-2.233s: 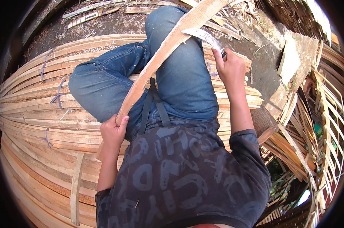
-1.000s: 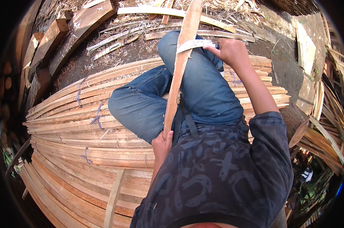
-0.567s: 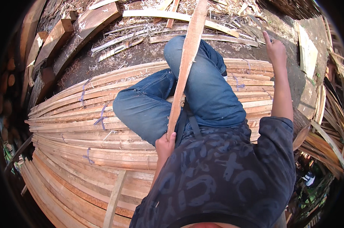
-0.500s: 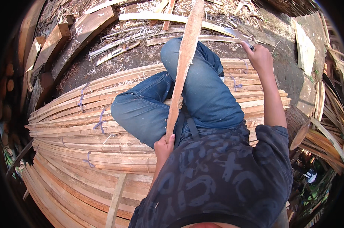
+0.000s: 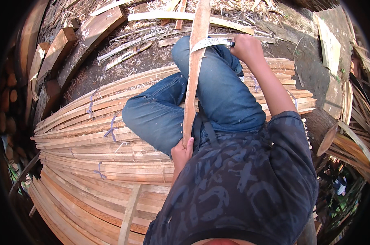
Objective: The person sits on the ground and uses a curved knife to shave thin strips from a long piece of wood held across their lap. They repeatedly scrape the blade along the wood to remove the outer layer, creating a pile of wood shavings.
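A long, rough wooden strip (image 5: 194, 81) runs from my waist out over my bent knee and past the top of the view. My left hand (image 5: 182, 152) is closed around its near end, close to my lap. A curved knife (image 5: 213, 42) with a pale blade and a dark handle is gripped in my right hand (image 5: 247, 49), beyond the knee. The blade lies across the strip, its tip reaching the strip's left edge. How deep the edge bites into the wood cannot be made out.
I sit on bundled wooden slats (image 5: 144, 167) tied with purple cord (image 5: 111, 127). Thick timbers (image 5: 89, 43) lie at the far left. A sheath-like wooden piece (image 5: 129, 55) rests on the shaving-strewn ground. A log (image 5: 327, 139) and stacked strips are on the right.
My right hand has swung the knife leftward from beside the strip, and the blade is now across it. The left hand keeps its hold, with the strip tilted slightly more upright.
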Demonstrator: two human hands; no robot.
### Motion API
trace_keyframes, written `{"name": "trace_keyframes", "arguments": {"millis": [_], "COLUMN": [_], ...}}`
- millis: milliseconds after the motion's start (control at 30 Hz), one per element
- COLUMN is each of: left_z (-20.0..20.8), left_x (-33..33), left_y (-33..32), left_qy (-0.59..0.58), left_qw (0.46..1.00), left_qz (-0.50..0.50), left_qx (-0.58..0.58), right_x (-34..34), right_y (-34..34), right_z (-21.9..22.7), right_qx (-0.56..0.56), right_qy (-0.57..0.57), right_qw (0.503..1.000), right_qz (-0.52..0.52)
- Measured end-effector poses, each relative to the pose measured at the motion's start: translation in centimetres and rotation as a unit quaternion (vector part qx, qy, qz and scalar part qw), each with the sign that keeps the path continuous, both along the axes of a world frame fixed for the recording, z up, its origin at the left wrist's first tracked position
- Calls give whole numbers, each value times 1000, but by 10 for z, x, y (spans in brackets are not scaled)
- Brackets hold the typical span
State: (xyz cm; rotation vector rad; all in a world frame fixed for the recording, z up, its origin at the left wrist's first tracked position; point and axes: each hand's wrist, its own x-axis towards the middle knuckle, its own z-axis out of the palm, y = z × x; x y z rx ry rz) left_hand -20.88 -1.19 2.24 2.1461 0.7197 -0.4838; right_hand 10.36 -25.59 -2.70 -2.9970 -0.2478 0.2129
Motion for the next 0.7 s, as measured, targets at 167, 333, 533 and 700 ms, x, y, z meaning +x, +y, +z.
{"name": "trace_keyframes", "arguments": {"millis": [167,333,533,700], "left_z": [-1,-11,-9,-14], "left_x": [-6,-23,-11,-15], "left_y": [1,9,7,16], "left_qy": [-10,-11,10,-5], "left_qw": [1000,1000,999,994], "left_qz": [9,23,22,36], "left_qx": [-1,-16,-39,-101], "right_x": [38,93,8,-37], "right_y": [3,-98,-34,18], "right_z": [-8,-9,29,22], "right_qx": [52,26,-15,33], "right_qy": [79,-5,-19,39], "right_qw": [971,952,993,998], "right_qz": [-219,-305,-118,-48]}}
